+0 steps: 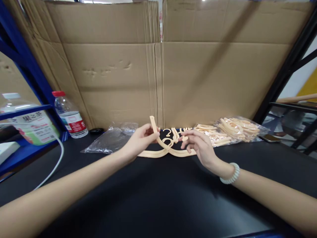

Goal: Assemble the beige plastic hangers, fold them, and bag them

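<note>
Strip (pixel 153 124) pinched in left hand (pixel 140 139).

Hanger parts (pixel 154 125): lt. beige, plain
Tabletop (pixel 158 198): blk
Cardboard (pixel 111 79): brn w/ darker crease lines
Bottle cap (pixel 58 94): red
Bottle label (pixel 74 122): red/wht
Bracelet (pixel 236 172): v. pale grn
Rack post (pixel 34 72): blue
Cable (pixel 62 150): wht

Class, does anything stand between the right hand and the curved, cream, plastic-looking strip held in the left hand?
Nothing visible: the gap from right hand to strip looks open; a small cream hook lies beyond, on the black tabletop.
</note>
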Demonstrator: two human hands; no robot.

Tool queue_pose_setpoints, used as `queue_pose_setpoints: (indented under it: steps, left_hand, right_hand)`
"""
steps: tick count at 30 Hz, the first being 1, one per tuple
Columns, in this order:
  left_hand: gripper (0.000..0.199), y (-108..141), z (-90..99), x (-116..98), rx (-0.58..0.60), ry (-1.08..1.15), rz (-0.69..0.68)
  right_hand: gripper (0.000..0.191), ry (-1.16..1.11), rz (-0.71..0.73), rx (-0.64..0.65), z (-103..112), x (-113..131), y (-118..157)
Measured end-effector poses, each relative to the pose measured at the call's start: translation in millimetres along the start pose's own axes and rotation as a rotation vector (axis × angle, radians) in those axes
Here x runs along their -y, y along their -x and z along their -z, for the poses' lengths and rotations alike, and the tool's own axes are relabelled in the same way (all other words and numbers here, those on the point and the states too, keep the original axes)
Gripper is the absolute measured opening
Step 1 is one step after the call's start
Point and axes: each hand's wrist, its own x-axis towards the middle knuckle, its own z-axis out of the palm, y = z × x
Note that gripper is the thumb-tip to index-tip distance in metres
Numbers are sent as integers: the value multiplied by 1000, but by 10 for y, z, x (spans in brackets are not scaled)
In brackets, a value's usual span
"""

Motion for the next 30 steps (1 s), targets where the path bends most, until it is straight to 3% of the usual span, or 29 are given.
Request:
queue_pose_setpoints:
  steps: [5,9,13,20,26,30]
  left_hand:
    - [16,406,-207,228,-7,135,-75]
    - [12,551,-262,391,-14,106,-107]
    - [10,555,-243,429,-99,141,-116]
    - [16,536,-252,445,-134,171,-144]
    - [13,537,-245,441,-130,166,-156]
    - [12,536,-243,427,-134,166,-165]
  right_hand:
    - [25,-35,-82,-33,-130,-32,105]
    - [36,-85,-164,-1,-153,-117,120]
    - [37,-156,-215,27,-118,-161,138]
    - [14,-69,-202,111,-95,-181,153]
    - [22,-90,-301,90,-115,-167,172]
    - [21,-76,-262,128,-110,-168,176]
